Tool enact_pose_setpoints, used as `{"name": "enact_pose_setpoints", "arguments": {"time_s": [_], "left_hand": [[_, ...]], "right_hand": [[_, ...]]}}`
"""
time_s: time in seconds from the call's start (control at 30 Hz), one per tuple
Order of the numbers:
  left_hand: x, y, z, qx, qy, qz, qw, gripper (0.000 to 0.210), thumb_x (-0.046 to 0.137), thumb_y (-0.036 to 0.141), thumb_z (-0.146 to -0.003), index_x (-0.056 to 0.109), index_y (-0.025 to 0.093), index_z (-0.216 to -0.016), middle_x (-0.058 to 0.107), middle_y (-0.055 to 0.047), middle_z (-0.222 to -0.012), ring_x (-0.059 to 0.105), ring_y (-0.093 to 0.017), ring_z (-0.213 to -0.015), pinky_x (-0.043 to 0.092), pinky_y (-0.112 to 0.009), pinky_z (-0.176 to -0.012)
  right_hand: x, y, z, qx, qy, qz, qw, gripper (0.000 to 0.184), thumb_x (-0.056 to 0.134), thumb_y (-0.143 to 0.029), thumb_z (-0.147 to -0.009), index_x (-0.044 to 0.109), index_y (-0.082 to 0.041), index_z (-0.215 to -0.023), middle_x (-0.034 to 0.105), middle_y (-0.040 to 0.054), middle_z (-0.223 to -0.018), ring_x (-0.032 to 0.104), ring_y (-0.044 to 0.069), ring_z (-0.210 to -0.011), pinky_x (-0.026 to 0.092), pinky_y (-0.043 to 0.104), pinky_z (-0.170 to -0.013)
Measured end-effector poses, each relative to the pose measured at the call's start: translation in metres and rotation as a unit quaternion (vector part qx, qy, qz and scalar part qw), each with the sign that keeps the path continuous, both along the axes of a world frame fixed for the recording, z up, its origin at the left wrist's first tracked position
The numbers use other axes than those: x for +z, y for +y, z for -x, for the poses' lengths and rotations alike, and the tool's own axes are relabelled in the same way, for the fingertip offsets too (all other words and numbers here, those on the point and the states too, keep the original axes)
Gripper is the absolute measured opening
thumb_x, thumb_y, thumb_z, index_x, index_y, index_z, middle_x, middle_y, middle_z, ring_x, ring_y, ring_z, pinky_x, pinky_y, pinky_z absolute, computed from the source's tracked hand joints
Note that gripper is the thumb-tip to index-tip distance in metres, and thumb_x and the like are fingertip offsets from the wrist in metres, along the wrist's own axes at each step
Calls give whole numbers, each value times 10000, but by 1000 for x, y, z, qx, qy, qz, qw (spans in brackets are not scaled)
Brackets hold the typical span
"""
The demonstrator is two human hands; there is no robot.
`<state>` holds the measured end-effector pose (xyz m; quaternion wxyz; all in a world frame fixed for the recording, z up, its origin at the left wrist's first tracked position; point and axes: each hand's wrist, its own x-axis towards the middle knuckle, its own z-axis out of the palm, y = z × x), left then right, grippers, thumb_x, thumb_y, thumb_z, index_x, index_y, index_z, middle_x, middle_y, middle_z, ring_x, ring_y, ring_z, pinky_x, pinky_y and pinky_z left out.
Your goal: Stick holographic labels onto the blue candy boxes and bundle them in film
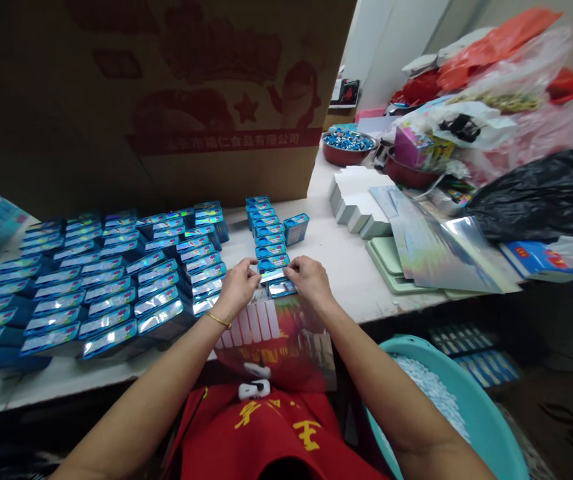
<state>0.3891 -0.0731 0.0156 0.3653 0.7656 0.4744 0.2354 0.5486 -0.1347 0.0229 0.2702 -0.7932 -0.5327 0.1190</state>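
from the head cam, left hand [239,288] and right hand [310,279] are both pinching what looks like a pale strip [272,274] over the near end of the middle column of blue boxes [270,240]. seems partway: lots of rows [111,287] are standing at left, spare strips [263,323] are waiting on a clear sheet [311,340]. red bowl [341,159] is holding small blue bits [349,141], teal tub [496,413] is holding pale pellets [431,387].

"What's standing at the back?"
"A printed cardboard carton [166,100]."
"And over on the right?"
"A black plastic bag [546,190] is slumping; an orange-red bag [496,50] is lying farther back."
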Motion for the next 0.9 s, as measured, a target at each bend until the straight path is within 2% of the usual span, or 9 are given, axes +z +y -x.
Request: {"name": "enact_pose_setpoints", "arguments": {"time_s": [0.07,0.17,0.3,0.4,0.5,0.57,0.63,0.77,0.9], "left_hand": [[-1,-2,-4,2,41,-33,999,329,525,169,-712,529,179,-1041,649,-12,-678,601,-157,-660,414,-245,-615],[-4,-5,-11,5,105,-77,992,331,505,167,-747,510,210,-1075,657,-22,-729,610,-166,-703,411,-250,-642],[-4,-11,-13,-12,215,-131,968,346,446,173,-796,471,201,-1140,656,-55,-756,620,-190,-726,409,-266,-643],[5,-21,-4,-17,226,-193,955,314,393,203,-834,468,178,-1139,646,-69,-790,612,-191,-739,411,-274,-652],[15,-36,13,-54,187,-239,951,269,400,316,-849,527,170,-1035,627,-67,-824,586,-182,-780,413,-278,-700],[16,-46,21,-131,198,-241,941,265,433,374,-832,569,172,-936,617,-64,-808,566,-190,-793,409,-291,-714],[12,-52,24,-183,217,-234,930,219,451,339,-826,590,172,-856,612,-64,-803,549,-198,-802,402,-302,-716],[1,-54,20,-173,185,-196,947,179,429,199,-826,590,168,-753,607,-53,-794,529,-175,-791,396,-288,-729],[0,-52,18,-186,143,-143,962,182,437,204,-816,579,170,-709,594,-41,-749,526,-158,-747,401,-270,-704]], "right_hand": [[-2,-1,2,8,-58,14,998,152,509,-299,-772,640,-224,-754,629,13,-809,550,152,-730,334,242,-599],[-4,-7,4,13,-141,6,990,202,467,-302,-818,617,-218,-923,608,38,-887,536,167,-775,325,254,-606],[-1,-16,2,101,-220,0,970,257,394,-233,-856,622,-249,-974,576,59,-891,502,181,-807,314,281,-656],[4,-22,-4,148,-221,-8,964,262,429,-198,-827,646,-268,-956,558,56,-876,492,183,-781,316,303,-681],[5,-34,-9,149,-158,-79,973,295,426,-147,-814,630,-236,-1007,546,53,-895,494,174,-816,343,293,-710],[2,-45,-8,174,-120,-130,969,300,419,-143,-823,612,-221,-1038,550,51,-912,491,166,-844,362,280,-732],[-3,-54,-1,213,-130,-141,958,273,438,-178,-833,604,-225,-1046,562,51,-938,483,173,-855,368,287,-741],[-12,-67,15,265,-229,-113,930,268,453,-237,-854,572,-217,-1093,590,67,-946,473,199,-860,362,322,-727],[-20,-75,14,280,-250,-156,914,281,409,-191,-876,554,-177,-1116,602,88,-1002,487,189,-909,366,324,-757]]}}
